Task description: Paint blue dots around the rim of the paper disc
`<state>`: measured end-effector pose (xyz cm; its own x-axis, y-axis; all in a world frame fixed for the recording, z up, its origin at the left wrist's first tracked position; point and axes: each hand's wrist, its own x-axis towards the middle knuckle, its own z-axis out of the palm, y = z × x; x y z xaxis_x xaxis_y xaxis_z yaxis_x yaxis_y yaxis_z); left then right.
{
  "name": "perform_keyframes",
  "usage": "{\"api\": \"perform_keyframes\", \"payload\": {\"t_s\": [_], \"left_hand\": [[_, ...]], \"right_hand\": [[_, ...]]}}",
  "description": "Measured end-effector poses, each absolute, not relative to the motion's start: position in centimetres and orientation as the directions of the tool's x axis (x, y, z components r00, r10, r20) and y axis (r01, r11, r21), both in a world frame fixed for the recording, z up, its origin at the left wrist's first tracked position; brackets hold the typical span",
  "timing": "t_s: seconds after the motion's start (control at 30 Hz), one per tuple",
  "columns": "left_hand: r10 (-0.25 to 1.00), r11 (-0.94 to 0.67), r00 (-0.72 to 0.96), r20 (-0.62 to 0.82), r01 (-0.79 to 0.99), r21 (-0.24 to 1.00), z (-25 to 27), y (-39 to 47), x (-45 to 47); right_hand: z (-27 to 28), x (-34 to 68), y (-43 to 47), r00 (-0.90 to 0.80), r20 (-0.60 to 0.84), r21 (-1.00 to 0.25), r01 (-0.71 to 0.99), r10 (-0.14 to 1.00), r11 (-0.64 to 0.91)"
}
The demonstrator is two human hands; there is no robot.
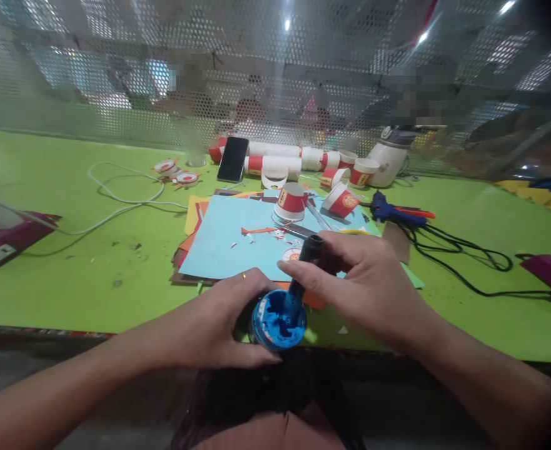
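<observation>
My left hand (223, 319) is wrapped round a small open jar of blue paint (282, 334) at the table's near edge. Thick blue paint coats the jar's inside and rim. Between the thumb and fingers of my right hand (360, 275) is a thick black-handled tool (309, 256). It is tilted, with its lower end down in the paint, smeared blue, so its tip is hidden. Just beyond the hands lies a light blue sheet of paper (223, 237) on a stack of coloured sheets. On it stand a red-and-white paper cup (291, 203), upside down, and a tipped cup (343, 200).
A blue glue gun (392, 209) with a black cord lies right of the papers. Behind are a phone (233, 159), stacked paper cups (275, 167) and a white kettle-like container (388, 159). Purple power strips (15, 240) lie at both sides, a white cable at left.
</observation>
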<state>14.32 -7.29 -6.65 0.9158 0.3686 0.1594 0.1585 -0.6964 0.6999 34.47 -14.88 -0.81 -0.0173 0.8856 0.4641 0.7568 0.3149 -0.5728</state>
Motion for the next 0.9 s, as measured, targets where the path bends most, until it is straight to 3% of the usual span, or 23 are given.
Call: {"api": "perform_keyframes", "payload": {"t_s": [0.27,0.57,0.9], "left_hand": [[0.39,-0.675,0.911,0.134,0.184,0.714,-6.1,-7.5,14.5],[0.387,-0.704,0.905,0.179,0.164,0.691,-6.1,-7.5,14.7],[0.391,-0.709,0.906,0.161,0.185,0.68,-6.5,-7.2,14.7]], "right_hand": [[0.6,34.5,-15.7,0.032,0.545,-0.498,0.816,0.838,0.293],[1.6,34.3,-16.7,0.089,0.565,-0.57,0.761,0.82,0.31],[0.7,35.0,-16.1,0.006,0.403,-0.572,0.782,0.915,0.247]]}}
